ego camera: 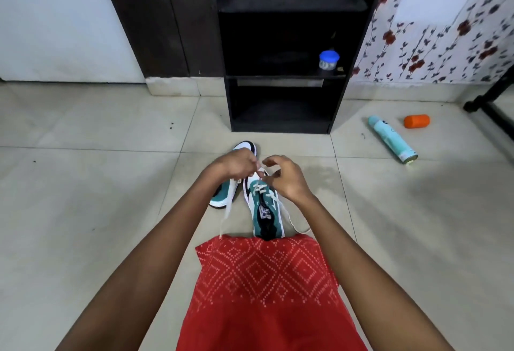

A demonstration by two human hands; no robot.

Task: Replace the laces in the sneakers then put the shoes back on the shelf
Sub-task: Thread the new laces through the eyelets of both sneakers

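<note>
Two teal, white and black sneakers lie on the tiled floor in front of me. The right sneaker (265, 211) points away from me, with a white lace (226, 209) threaded through its front eyelets. My left hand (236, 163) pinches one end of that lace above the toe, and the strand hangs down toward my red garment. My right hand (283, 177) hovers over the shoe's right side with curled fingers; the other lace end (294, 225) trails on the floor beside it. The left sneaker (226, 192) lies partly under my left hand.
A black shoe shelf (283, 78) stands straight ahead with a blue-lidded jar (328, 59) on its middle level. A teal spray can (392, 139) and an orange cap (416, 121) lie on the floor to the right. A black furniture leg (486, 106) is at far right.
</note>
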